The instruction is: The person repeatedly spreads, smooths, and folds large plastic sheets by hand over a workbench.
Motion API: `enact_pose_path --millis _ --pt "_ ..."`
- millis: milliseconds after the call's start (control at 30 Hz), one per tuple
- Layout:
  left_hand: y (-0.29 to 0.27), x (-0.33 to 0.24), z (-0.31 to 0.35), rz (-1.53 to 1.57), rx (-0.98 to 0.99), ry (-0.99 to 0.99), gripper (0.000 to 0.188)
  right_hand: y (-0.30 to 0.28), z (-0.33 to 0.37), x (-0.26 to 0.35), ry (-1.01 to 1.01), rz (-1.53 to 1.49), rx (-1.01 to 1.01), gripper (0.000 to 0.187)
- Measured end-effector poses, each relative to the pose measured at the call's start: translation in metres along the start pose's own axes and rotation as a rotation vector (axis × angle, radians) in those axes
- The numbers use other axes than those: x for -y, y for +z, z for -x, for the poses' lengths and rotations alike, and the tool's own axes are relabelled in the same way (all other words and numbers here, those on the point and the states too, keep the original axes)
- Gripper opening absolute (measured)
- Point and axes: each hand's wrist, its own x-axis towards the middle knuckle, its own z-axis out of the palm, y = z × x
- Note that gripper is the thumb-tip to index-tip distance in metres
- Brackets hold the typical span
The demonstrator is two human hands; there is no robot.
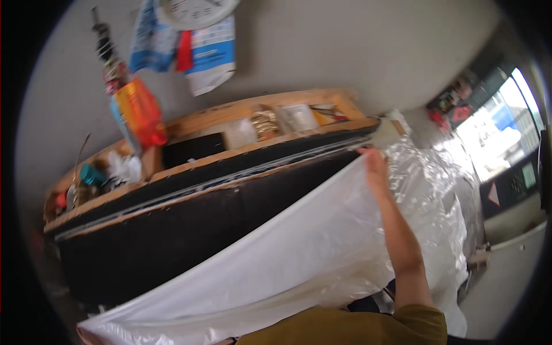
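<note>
A large white plastic sheet [299,241] is stretched on a slant across a long dark table [155,247]. At the table's far right end, my right hand [375,164] pinches the sheet's edge with the arm reaching forward. My left hand [86,335] is at the sheet's lower left corner, mostly covered by the plastic and cut by the picture's rim. The sheet's upper edge runs taut between both hands. Crinkled, shiny plastic [428,184] hangs in folds to the right of my right arm.
Behind the dark surface runs a wooden trough [230,107] holding a gold-coloured roll [264,123], a teal container [92,175] and crumpled white plastic [123,167]. An orange bag [140,112] hangs at its left part. A round clock [198,10] is on the wall; a bright window [506,132] stands right.
</note>
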Motion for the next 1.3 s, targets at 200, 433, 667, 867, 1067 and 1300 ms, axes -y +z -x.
enact_pose_path --millis 200,433,667,867,1067,1300 --pt "0.082 -0.015 0.004 0.421 0.061 -0.046 0.026 -0.021 -0.061 -0.048 -0.162 0.176 -0.374 0.029" --pt "0.234 -0.155 0.136 -0.458 0.003 0.277 0.025 0.023 -0.111 -0.144 0.289 -0.098 -0.18 0.019" --pt "0.266 -0.153 0.114 -0.409 -0.031 0.381 0.028 -0.01 -0.113 -0.208 0.529 -0.678 -0.209 0.031" --pt "0.278 -0.118 0.079 -0.275 0.059 0.315 0.033 -0.02 -0.094 -0.063 0.369 -0.598 -0.027 0.068" --pt "0.21 -0.116 0.1 0.545 -0.116 0.31 0.035 -0.009 -0.023 -0.015 0.029 -0.03 -0.359 0.04" --pt "0.157 -0.223 0.251 0.332 0.377 0.677 0.055 0.011 0.01 -0.04 0.027 0.314 -0.171 0.043"
